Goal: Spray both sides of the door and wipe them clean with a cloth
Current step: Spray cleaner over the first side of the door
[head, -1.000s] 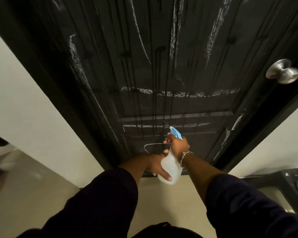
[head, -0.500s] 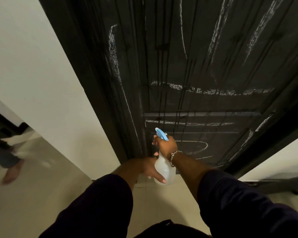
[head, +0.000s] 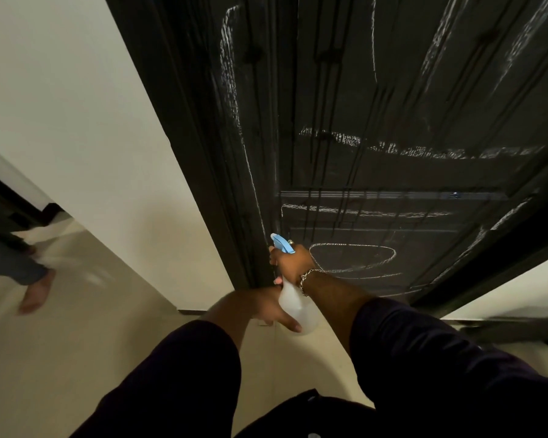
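Note:
A black panelled door point(head: 393, 105) fills the upper right, marked with white chalk lines and dark runs of liquid down its face. A translucent spray bottle point(head: 295, 306) with a blue trigger head point(head: 282, 243) is held low in front of the door's left edge. My right hand point(head: 290, 262) grips the bottle's neck just under the blue head, which points up at the door. My left hand point(head: 266, 306) cups the bottle's body from the left, thumb lying across it. No cloth is in view.
A cream wall point(head: 86, 121) runs along the left of the door frame point(head: 184, 153). Pale floor tiles point(head: 76, 358) lie below. Another person's bare foot and trouser leg point(head: 34, 290) stand at the far left. A dark object point(head: 519, 330) is at the right edge.
The view has swung left, so the silver door knob has left the frame and more wall and floor show. Both hands keep hold of the bottle, now near the door's left edge.

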